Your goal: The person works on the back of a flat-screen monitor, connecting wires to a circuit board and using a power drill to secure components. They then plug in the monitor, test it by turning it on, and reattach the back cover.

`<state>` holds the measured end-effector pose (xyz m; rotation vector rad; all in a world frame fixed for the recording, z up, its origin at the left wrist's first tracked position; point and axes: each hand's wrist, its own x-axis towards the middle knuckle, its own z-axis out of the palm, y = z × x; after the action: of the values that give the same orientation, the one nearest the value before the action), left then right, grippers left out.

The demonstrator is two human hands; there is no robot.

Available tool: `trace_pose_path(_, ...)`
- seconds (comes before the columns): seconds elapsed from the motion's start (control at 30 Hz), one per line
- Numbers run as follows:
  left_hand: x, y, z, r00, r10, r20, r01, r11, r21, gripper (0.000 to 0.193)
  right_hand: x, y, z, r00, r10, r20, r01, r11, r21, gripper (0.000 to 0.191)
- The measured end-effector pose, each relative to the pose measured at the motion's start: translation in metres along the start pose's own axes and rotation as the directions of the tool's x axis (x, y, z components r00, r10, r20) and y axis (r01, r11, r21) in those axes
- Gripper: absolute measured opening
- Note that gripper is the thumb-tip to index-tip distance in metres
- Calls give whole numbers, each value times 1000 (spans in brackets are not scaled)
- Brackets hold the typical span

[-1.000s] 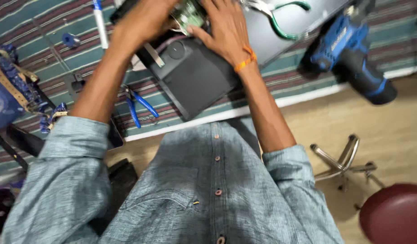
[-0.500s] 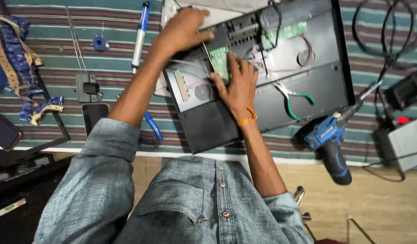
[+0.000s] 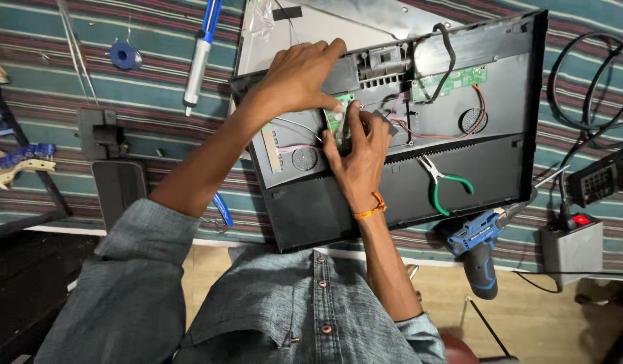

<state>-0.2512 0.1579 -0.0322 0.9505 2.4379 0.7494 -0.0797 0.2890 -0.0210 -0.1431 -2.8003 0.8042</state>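
Both hands meet on a small green circuit board point(image 3: 337, 121) seated near the middle of the opened black monitor back point(image 3: 406, 189) on the striped table point(image 3: 156, 81): the left hand point(image 3: 299, 77) presses down on the board's upper edge with fingers together, and the right hand point(image 3: 360, 156) pinches its lower part, so each grip is closed on the board. Right of the grip lie green-handled pliers point(image 3: 445, 183) on the casing and, farther right, a blue cordless drill point(image 3: 480, 244); up and left of it lies a blue-and-white solder sucker point(image 3: 202, 47).
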Motion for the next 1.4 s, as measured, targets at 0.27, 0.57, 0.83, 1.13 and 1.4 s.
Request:
trace_pose_path(0.27,-26,1,11,999,-48,-4,48,998,-40,86,-23,-17,-5,999,40,0,-40,997,-59,69)
trace_pose_path(0.57,-119,41,40,859,147,-490,-21,967,253,82,-92,-27,9,994,-106,-31,99,981,-168,66)
trace_pose_path(0.83,-250,-8,35,520,-163,-839,-11,980,-197,26,-120,-28,27,982,-153,-110,156,987,23,54)
trace_pose_path(1.13,-319,-175,-33,415,-248,-875,331,937,-109,26,-137,-49,14,986,-66,-151,89,985,149,26)
trace_pose_path(1.4,-299,-217,-52,483,-148,-863,395,917,64,11,-134,-67,12,987,1,-160,32,979,203,22)
